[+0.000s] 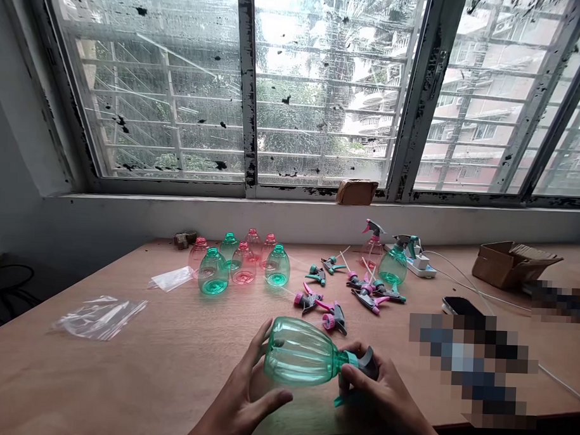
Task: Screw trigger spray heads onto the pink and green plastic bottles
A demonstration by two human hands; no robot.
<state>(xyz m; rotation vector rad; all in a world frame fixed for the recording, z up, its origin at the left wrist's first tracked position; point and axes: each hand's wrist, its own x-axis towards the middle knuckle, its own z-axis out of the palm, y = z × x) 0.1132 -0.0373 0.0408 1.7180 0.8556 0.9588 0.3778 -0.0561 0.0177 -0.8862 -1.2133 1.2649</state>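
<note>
A clear green spray bottle [304,351] lies tilted on its side in the air, close to me, its base to the left. Its grey and green trigger head [368,363] is at the right end. My right hand [379,385] grips it at the collar and head, thumb in front. My left hand [246,381] is cupped around the base end, with fingers and thumb apart; whether its fingertips touch the bottle I cannot tell. Beyond them lie several loose trigger heads, grey with pink [334,319] or green [316,275] parts.
Several headless bottles, green [214,273] and pink [244,266], stand back left. A pink spray bottle [373,251] and a green one [393,265] with heads stand back right. Plastic bags [101,315] lie left. A cardboard box [497,266], a power strip [421,268] and a phone [462,307] are right.
</note>
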